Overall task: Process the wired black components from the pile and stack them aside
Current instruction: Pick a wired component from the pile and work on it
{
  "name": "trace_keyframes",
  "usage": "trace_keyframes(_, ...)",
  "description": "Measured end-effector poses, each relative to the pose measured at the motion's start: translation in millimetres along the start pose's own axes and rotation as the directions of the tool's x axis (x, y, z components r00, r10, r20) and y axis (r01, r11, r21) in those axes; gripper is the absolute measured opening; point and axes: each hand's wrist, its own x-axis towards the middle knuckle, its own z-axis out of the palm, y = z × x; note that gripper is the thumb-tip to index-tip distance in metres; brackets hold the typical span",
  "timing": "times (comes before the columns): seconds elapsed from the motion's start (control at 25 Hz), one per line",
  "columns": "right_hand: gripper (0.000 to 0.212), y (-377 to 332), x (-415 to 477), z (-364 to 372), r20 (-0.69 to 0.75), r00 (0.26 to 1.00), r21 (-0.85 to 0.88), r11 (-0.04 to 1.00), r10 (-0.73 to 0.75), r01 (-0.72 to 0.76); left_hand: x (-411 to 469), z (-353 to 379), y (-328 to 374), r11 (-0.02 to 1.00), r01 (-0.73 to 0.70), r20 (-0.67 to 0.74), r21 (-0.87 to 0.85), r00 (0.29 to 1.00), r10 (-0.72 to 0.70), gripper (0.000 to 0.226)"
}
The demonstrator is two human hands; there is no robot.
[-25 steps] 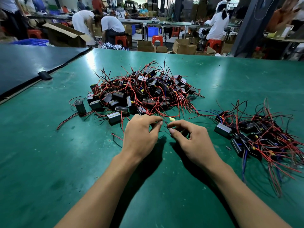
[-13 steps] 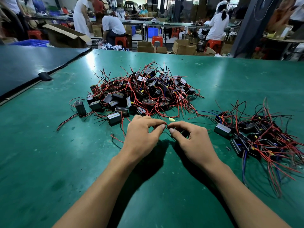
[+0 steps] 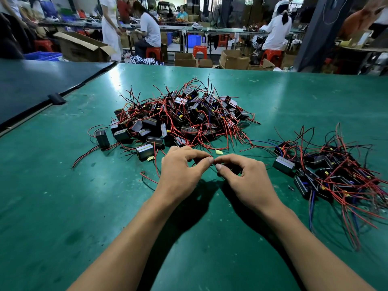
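Your left hand (image 3: pixel 180 173) and right hand (image 3: pixel 245 179) meet at the centre of the frame, just above the green table mat (image 3: pixel 63 206). Each hand has its thumb and forefinger curled in and pinching a thin red wire (image 3: pixel 212 162), with the fingertips of the two hands almost touching. The other fingers of both hands are loosely bent. A dark shape sits under your right fingers; you cannot tell from here whether it is a component.

The large pile of small black box-shaped components with red and black leads (image 3: pixel 180 118) lies just above your hands, in the middle of the frame. One black component with a pale stripe on its top face (image 3: pixel 144 151) lies at the pile's lower left edge, close to your left hand. A small yellow scrap (image 3: pixel 218 151) lies on the mat just above your fingertips.

The second, smaller heap of wired black components (image 3: pixel 327 171) lies at the right of the frame, near your right hand but apart from it, its red leads trailing toward the lower right.
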Motion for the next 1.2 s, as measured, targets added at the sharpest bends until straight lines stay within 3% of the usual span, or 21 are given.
trace_keyframes(0.12, 0.009, -1.7, -0.1, -1.1, -0.006, 1.0, 0.009, 1.0, -0.012, 0.012, -0.2, -1.1, 3.0, 0.998, 0.014, 0.001, -0.063, 1.0, -0.014, 0.006)
trace_keyframes(0.28, 0.017, -8.8, 1.2, -3.2, -0.09, 0.994, 0.057, 0.996, -0.058, 0.063, 0.4, -3.8, 6.8, 1.0, -0.025, 0.053, -0.02, 0.998, 0.026, 0.008)
trace_keyframes(0.4, 0.011, -12.9, 1.8, -2.2, -0.089, 0.992, 0.048, 0.994, -0.093, 0.097, 0.5, -5.4, 6.8, 0.998, -0.067, 0.088, -0.02, 0.994, 0.069, 0.009)
trace_keyframes(0.72, 0.005, -12.3, 3.7, -9.2, 0.067, 0.995, 0.277, 0.957, 0.07, -0.086, -0.6, -4.8, 4.4, 0.996, -0.081, 0.091, -0.039, 0.992, 0.084, 0.005)
trace_keyframes(0.96, 0.005, -15.1, 1.4, -8.8, 0.086, 0.992, 0.361, 0.925, 0.092, -0.117, -1.4, -5.0, 3.1, 0.997, -0.067, 0.075, -0.029, 0.995, 0.069, 0.003)
trace_keyframes(1.08, 0.002, -13.4, 1.5, -8.0, 0.08, 0.994, 0.316, 0.943, 0.079, -0.1, -0.4, -6.4, 2.3, 0.999, -0.037, 0.064, -0.016, 0.997, 0.038, 0.004)
trace_keyframes(1.2, 0.004, -12.4, -0.8, -6.5, -0.015, 0.995, 0.045, 0.994, -0.103, 0.104, -0.5, -7.5, 2.6, 1.0, -0.03, 0.069, -0.003, 0.997, 0.031, 0.006)
